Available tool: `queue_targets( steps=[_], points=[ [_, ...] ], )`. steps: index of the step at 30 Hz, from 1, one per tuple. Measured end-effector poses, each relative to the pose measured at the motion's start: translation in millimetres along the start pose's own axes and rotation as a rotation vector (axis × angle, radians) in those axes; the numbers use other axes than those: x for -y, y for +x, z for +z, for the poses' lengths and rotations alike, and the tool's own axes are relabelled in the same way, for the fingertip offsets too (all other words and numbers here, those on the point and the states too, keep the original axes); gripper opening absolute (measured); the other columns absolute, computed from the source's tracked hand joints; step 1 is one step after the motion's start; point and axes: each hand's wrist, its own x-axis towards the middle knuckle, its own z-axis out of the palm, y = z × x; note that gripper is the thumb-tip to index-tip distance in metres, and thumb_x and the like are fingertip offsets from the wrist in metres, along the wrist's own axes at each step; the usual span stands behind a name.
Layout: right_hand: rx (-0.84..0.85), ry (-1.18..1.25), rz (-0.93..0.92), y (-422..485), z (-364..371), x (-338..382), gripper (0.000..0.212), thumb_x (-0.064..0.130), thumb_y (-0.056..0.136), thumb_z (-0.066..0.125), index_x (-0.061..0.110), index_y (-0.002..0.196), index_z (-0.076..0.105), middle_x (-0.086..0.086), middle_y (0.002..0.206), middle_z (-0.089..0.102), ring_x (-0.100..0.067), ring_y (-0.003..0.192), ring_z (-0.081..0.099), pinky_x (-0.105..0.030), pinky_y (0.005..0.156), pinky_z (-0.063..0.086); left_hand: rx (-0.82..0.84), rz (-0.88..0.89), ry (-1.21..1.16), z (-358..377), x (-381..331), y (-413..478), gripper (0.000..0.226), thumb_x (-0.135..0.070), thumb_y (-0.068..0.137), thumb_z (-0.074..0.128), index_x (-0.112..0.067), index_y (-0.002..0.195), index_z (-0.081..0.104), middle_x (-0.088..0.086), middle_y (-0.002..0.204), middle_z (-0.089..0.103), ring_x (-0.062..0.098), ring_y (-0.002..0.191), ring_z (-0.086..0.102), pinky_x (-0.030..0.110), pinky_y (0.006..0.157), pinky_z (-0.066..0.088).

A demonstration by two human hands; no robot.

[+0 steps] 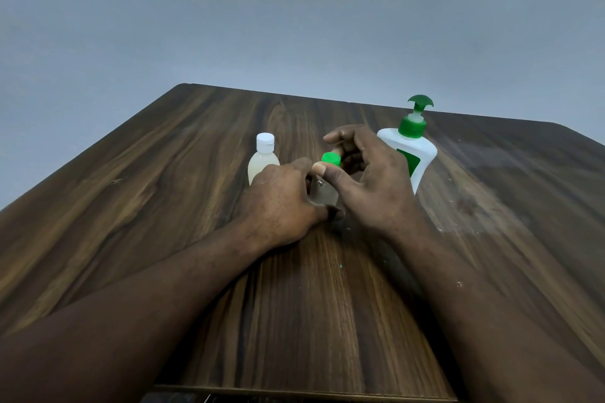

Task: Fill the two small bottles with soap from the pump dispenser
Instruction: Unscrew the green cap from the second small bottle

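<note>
A small clear bottle (324,194) with a green cap (331,159) stands upright at the table's middle. My left hand (281,203) wraps around its body, hiding most of it. My right hand (370,180) pinches the green cap between thumb and fingers. A second small bottle (263,164) with a white cap stands just left of my left hand, holding pale liquid. The white pump dispenser (411,154) with a green pump head stands behind my right hand, partly hidden by it.
The dark wooden table (163,206) ends at a far edge close behind the bottles and at a near edge below my forearms. Pale smears and small specks mark the table's right side (484,206). A plain grey wall rises behind.
</note>
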Motion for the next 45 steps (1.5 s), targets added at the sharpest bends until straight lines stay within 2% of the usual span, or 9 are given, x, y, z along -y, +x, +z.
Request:
queue_targets(
  steps=[5, 11, 16, 20, 24, 28, 34, 41, 45],
  points=[
    [0.092, 0.097, 0.019, -0.2, -6.6, 4.5, 0.043, 0.023, 0.089, 0.076, 0.019, 0.13, 0.063, 0.01, 0.114, 0.076, -0.006, 0.113, 0.071, -0.027, 0.093, 0.056, 0.008, 0.015, -0.023, -1.2, 1.4, 0.6, 0.041, -0.055, 0.069, 0.086, -0.033, 0.091, 0.059, -0.009, 0.082, 0.069, 0.012, 0.077, 0.065, 0.041, 0.066, 0.059],
    [0.011, -0.055, -0.02, -0.2, -1.1, -1.2, 0.04, 0.029, 0.085, 0.091, 0.019, 0.117, 0.069, 0.009, 0.102, 0.07, -0.008, 0.091, 0.068, -0.024, 0.077, 0.057, 0.003, 0.024, 0.0, 0.0, 1.7, 1.0, 0.039, -0.053, 0.072, 0.08, -0.028, 0.091, 0.059, -0.007, 0.082, 0.067, 0.014, 0.077, 0.065, 0.043, 0.066, 0.058],
    [0.085, 0.015, -0.051, 0.4, -7.4, 3.1, 0.039, 0.019, 0.085, 0.074, 0.02, 0.124, 0.066, 0.011, 0.109, 0.075, -0.01, 0.105, 0.072, -0.033, 0.086, 0.059, 0.022, 0.015, -0.012, -0.8, 1.7, 1.3, 0.044, -0.066, 0.063, 0.078, -0.036, 0.08, 0.05, -0.009, 0.079, 0.068, 0.011, 0.074, 0.065, 0.042, 0.066, 0.06],
    [0.046, -0.023, 0.004, 0.5, -4.0, 0.2, 0.041, 0.036, 0.088, 0.086, 0.024, 0.122, 0.067, 0.013, 0.104, 0.071, -0.005, 0.097, 0.069, -0.02, 0.079, 0.055, -0.005, 0.032, -0.001, 1.2, 3.5, 2.4, 0.044, -0.057, 0.071, 0.082, -0.031, 0.099, 0.062, -0.009, 0.085, 0.069, 0.014, 0.08, 0.066, 0.044, 0.069, 0.06],
    [0.014, -0.024, -0.016, -0.4, -2.3, -1.1, 0.023, 0.025, 0.089, 0.086, 0.018, 0.105, 0.071, 0.01, 0.095, 0.071, -0.009, 0.084, 0.068, -0.024, 0.073, 0.056, 0.003, 0.026, -0.001, 1.6, 3.8, 2.6, 0.042, -0.056, 0.072, 0.082, -0.03, 0.097, 0.06, -0.008, 0.085, 0.069, 0.015, 0.08, 0.066, 0.044, 0.07, 0.06],
    [0.076, 0.039, -0.044, -0.5, -7.5, 2.0, 0.031, 0.014, 0.085, 0.071, 0.014, 0.116, 0.07, 0.008, 0.105, 0.075, -0.012, 0.099, 0.073, -0.029, 0.083, 0.06, 0.008, 0.016, -0.03, 2.1, 5.5, 1.6, 0.054, -0.078, 0.055, 0.065, -0.034, 0.085, 0.055, -0.01, 0.078, 0.069, 0.011, 0.073, 0.067, 0.043, 0.065, 0.061],
    [-0.005, -0.043, -0.022, 0.1, -3.9, -1.9, 0.029, 0.037, 0.086, 0.087, 0.021, 0.106, 0.073, 0.009, 0.097, 0.072, -0.009, 0.086, 0.068, -0.026, 0.073, 0.056, 0.003, 0.032, -0.008, 3.4, 6.3, 2.9, 0.052, -0.064, 0.067, 0.079, -0.034, 0.107, 0.063, -0.011, 0.09, 0.07, 0.012, 0.084, 0.067, 0.042, 0.071, 0.061],
    [0.048, 0.048, -0.025, 0.3, -8.2, -1.0, 0.03, 0.007, 0.086, 0.07, 0.014, 0.114, 0.077, 0.007, 0.102, 0.078, -0.006, 0.092, 0.073, -0.017, 0.081, 0.055, 0.002, 0.009, 0.005, 3.5, 6.0, 3.9, 0.053, -0.066, 0.063, 0.088, -0.034, 0.081, 0.051, -0.01, 0.079, 0.068, 0.009, 0.073, 0.064, 0.038, 0.064, 0.057],
    [0.043, 0.014, -0.017, 0.3, -6.7, -0.3, 0.038, 0.031, 0.088, 0.078, 0.021, 0.124, 0.073, 0.01, 0.11, 0.077, -0.008, 0.103, 0.072, -0.024, 0.084, 0.057, 0.001, 0.026, -0.011, 2.1, 5.0, 2.5, 0.048, -0.063, 0.068, 0.084, -0.033, 0.097, 0.061, -0.011, 0.086, 0.07, 0.009, 0.079, 0.066, 0.039, 0.068, 0.06]
  ],
)
